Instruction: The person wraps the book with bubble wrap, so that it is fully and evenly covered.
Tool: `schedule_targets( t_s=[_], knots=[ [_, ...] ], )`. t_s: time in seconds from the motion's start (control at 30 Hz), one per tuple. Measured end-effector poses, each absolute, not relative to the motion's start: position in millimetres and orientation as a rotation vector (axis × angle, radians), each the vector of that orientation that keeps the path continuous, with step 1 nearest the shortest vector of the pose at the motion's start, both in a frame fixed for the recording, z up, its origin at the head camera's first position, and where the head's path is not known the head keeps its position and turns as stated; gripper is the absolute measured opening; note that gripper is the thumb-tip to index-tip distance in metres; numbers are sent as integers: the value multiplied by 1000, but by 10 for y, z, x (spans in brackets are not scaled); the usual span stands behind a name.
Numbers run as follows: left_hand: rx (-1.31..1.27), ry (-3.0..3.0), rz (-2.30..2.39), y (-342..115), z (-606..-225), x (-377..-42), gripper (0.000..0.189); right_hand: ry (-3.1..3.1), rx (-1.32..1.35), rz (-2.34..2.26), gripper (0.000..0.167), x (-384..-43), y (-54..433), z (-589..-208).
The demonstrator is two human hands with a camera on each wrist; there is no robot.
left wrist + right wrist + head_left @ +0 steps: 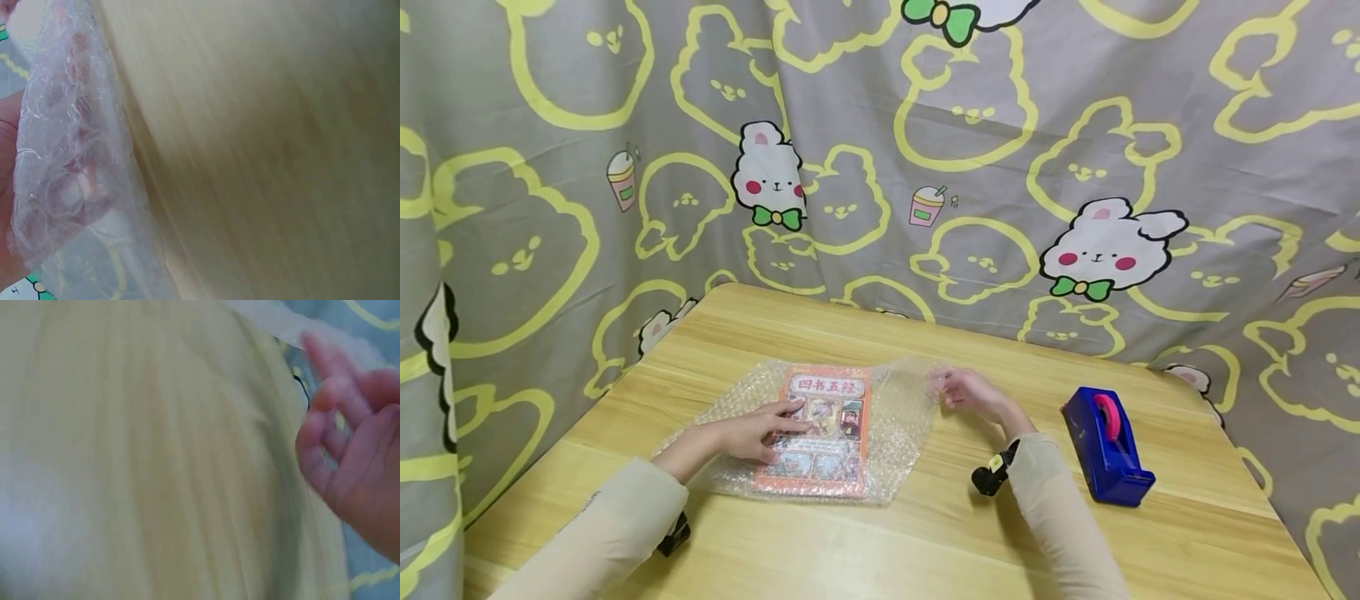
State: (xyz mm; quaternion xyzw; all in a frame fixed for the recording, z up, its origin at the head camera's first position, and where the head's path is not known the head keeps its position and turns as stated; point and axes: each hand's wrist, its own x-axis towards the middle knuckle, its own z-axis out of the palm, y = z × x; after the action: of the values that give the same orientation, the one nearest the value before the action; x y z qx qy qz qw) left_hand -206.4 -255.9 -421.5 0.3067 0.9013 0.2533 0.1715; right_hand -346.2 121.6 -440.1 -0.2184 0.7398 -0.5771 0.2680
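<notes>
An orange-bordered book with pictures on its cover lies on a sheet of clear bubble wrap. My left hand rests on the left part of the cover, fingers spread toward the middle. In the left wrist view, part of the bubble wrap stands in front of that hand, and its fingers show blurred through it. To the right of the book, my right hand pinches the far right corner of the wrap. Its other fingers are curled in the right wrist view, where the wrap edge meets the fingertips.
A blue tape dispenser with a pink-cored roll stands on the table to the right of my right arm. The wooden table ends at a grey patterned curtain behind and at the sides. Each wrist wears a black camera.
</notes>
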Motion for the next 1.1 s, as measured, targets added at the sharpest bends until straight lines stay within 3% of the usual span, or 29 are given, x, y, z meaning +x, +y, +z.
schedule_targets(
  t_s=[0.07, 0.17, 0.33, 0.43, 0.67, 1.1],
  knots=[
    [865, 2559, 722, -2567, -4219, -2061, 60, 2234, -841, -1313, 44, -3430, 1167, -4425],
    [858, 2561, 728, -2578, -4221, -2058, 60, 2578, -1087, -911, 61, -3357, 1046, -4432],
    [851, 2561, 732, -2586, -4230, -2067, 61, 2633, -1167, -716, 96, -3228, 810, -4372],
    [854, 2559, 727, -2584, -4246, -2071, 62, 2552, -1228, -794, 103, -3197, 667, -4356],
    [835, 2577, 714, -2575, -4255, -2076, 63, 2469, -1282, -710, 105, -3159, 353, -4332],
    [849, 2615, 708, -2556, -4268, -2093, 64, 2416, -1203, -573, 90, -3100, 55, -4413]
  ],
)
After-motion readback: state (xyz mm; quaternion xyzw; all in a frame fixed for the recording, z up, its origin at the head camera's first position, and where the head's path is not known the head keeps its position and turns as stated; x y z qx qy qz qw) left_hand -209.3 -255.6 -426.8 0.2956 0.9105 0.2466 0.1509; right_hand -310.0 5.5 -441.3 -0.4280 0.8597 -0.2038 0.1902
